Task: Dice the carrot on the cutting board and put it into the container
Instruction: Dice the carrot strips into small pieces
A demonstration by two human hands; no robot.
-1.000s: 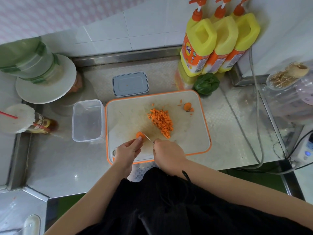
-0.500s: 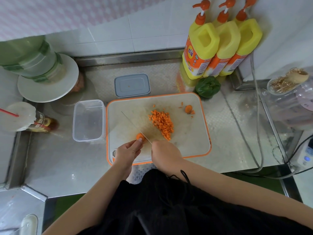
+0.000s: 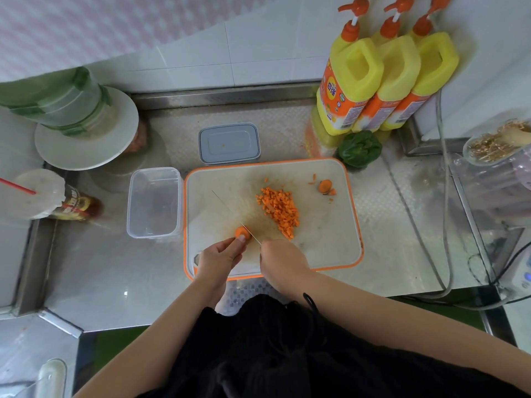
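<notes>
Lying edge-on, knife (image 3: 230, 209) points far-left over carrot (image 3: 242, 232)

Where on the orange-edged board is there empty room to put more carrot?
The cutting board is bare on its right side, between the diced carrot pile and the orange rim, and along its far left by the clear container. It is crowded near the front, where both hands work the knife.

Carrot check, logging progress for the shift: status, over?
Left hand pinching orange carrot stub; right hand gripping thin knife. Diced carrot pile on board; clear plastic container empty. Nothing obstructing.
</notes>
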